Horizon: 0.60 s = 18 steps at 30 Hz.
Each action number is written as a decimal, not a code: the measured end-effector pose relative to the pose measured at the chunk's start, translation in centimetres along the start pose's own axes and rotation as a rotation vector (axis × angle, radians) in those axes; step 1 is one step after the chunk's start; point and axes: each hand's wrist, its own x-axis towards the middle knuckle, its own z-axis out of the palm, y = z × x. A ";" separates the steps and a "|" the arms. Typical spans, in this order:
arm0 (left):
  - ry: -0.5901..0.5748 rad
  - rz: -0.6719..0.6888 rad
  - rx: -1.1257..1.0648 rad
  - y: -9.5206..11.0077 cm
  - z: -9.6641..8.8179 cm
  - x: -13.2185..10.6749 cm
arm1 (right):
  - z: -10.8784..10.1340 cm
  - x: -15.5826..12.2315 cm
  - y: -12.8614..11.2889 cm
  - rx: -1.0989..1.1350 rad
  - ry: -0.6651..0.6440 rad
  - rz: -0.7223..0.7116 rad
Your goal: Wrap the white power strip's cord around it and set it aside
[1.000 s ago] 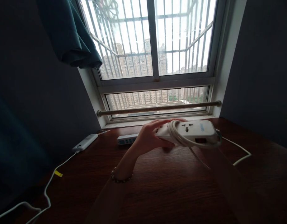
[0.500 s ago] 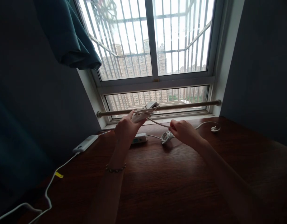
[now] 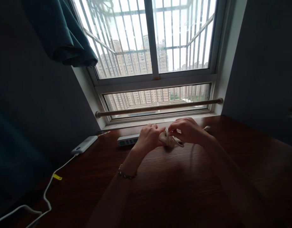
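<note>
Mostly hidden, whitish power strip [image 3: 162, 137]; pale cord [image 3: 179, 144] looped by right hand [image 3: 187, 129].

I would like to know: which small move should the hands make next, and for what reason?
Probably the right hand should draw the slack in the white cord snug: it pinches the cord close to the white power strip, which the left hand grips, while a loose loop hangs below.
</note>
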 end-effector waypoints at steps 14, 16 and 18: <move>0.038 0.277 -0.657 0.7 -1.8 -0.2 | 2.2 0.3 4.4 1.073 0.136 -0.024; 0.030 0.247 -0.829 0.4 -1.8 -0.4 | 2.7 0.3 4.4 1.147 0.159 0.007; 0.028 0.199 -0.977 0.2 -1.6 -0.5 | 3.1 0.4 4.3 1.207 0.171 0.052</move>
